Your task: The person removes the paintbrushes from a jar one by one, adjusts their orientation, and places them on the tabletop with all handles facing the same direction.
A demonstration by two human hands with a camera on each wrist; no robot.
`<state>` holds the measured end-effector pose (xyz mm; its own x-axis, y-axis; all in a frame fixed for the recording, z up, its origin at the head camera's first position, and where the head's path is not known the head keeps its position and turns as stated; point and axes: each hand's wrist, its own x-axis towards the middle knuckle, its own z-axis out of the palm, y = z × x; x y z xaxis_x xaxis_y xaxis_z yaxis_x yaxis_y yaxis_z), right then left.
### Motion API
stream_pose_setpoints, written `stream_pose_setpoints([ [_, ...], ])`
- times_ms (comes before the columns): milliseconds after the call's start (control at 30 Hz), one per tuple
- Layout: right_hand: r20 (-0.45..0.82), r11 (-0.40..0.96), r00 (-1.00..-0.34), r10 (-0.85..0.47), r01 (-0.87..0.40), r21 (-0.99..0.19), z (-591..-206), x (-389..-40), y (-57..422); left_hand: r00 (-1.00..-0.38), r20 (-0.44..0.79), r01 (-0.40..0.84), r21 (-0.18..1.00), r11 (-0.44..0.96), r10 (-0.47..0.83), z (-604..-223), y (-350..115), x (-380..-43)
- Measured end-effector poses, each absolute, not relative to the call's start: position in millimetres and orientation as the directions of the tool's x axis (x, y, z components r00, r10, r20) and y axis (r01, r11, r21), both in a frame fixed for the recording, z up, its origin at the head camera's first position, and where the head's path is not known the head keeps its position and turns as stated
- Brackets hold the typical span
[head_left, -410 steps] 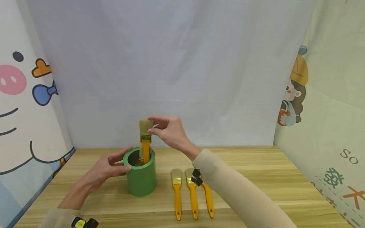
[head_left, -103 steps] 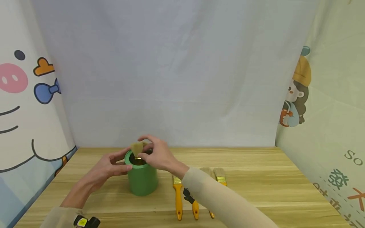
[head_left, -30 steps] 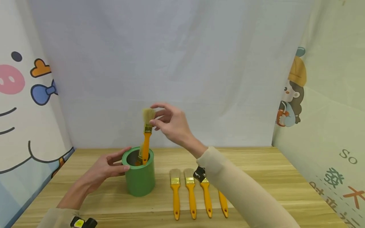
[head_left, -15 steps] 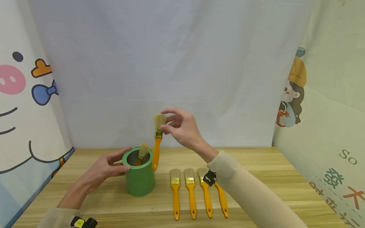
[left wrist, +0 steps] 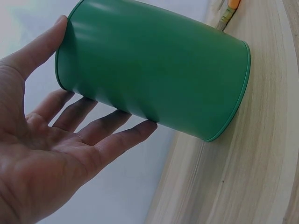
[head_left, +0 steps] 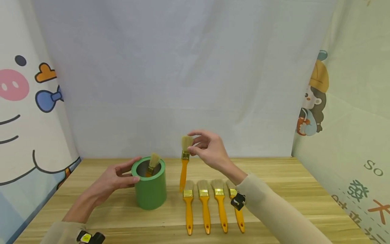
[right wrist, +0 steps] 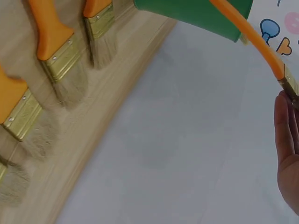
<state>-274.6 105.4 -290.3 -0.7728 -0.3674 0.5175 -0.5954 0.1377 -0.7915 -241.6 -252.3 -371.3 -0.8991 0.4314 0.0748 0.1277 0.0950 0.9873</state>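
Note:
In the head view, a green can [head_left: 150,193] stands upright on the table at left of centre. My left hand [head_left: 114,179] holds its left side, thumb at the rim and fingers along the wall, as the left wrist view shows. One paintbrush [head_left: 154,160] leans inside the can, bristles up, its handle mostly hidden. My right hand [head_left: 210,149] pinches another paintbrush [head_left: 184,166] near its ferrule and bristles. That brush hangs handle down, right of the can and above the table. In the right wrist view, its orange handle [right wrist: 250,35] crosses in front of the can.
Several paintbrushes [head_left: 204,206] with orange handles lie side by side on the wooden table [head_left: 274,200], bristles away from me. My right wrist partly covers the rightmost one. A pale cloth [head_left: 195,78] hangs behind the table, with printed cloths at both sides.
Over the last second my right hand has drawn the paintbrush out of the can and carried it right and down. The row on the table has grown since the earliest frame. My left hand stays put.

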Motion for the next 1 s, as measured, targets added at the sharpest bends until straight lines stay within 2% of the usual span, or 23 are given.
stream_pose_setpoints([
  [500,0.447,0.205,-0.827,-0.341,-0.529,-0.823,-320,-270,158,-0.901,0.083,0.135,0.987,0.092,0.426,-373,-253,-243],
  [1000,0.359,0.256,-0.868,-0.343,-0.454,-0.854,-328,-264,204,-0.899,0.078,0.13,0.987,0.094,0.43,-370,-252,-242],
])
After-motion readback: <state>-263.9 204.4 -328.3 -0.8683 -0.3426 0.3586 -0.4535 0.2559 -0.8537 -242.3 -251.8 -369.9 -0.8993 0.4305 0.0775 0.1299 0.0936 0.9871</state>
